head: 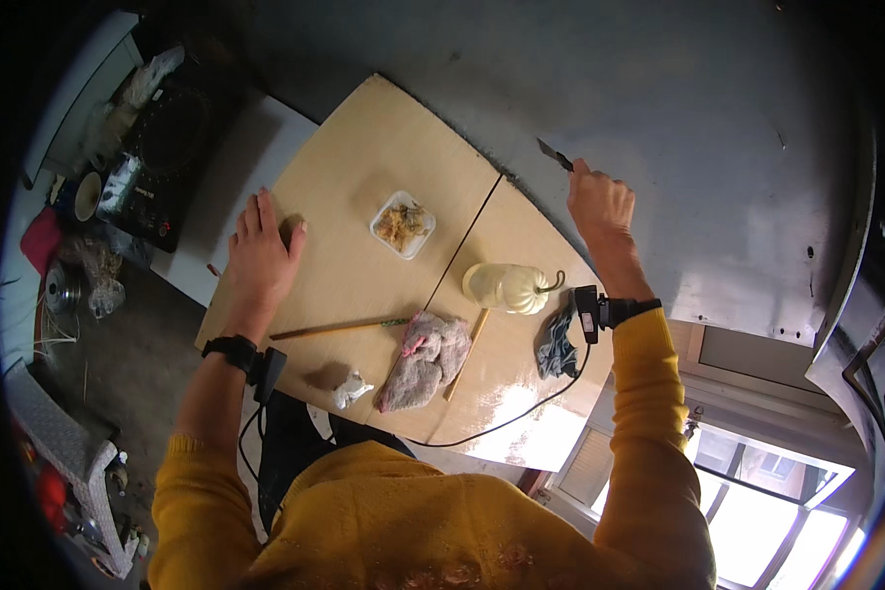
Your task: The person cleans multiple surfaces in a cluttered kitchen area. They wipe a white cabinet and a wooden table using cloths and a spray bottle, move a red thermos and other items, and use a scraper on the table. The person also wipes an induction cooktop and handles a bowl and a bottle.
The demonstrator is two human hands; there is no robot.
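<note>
My right hand (601,199) is raised at the table's far right edge, closed around a small dark-bladed knife (553,153) that points up and left. My left hand (262,240) lies palm down with fingers apart on the left edge of the wooden table (339,162), holding nothing. Between the hands stands a white plastic tub (403,225) with yellowish-brown scraps inside. Nearer my right hand lies a pale ribbed squash (512,288) with a curved stem. A greyish-pink cloth (428,361) is spread close to me, beside thin sticks (339,329).
A crumpled white wrapper (351,389) lies near my body, a dark cloth (558,343) at the right. A black cable (501,426) crosses the near right of the table. Left stands a black induction cooktop (158,162); a grey wall (634,88) borders the far side.
</note>
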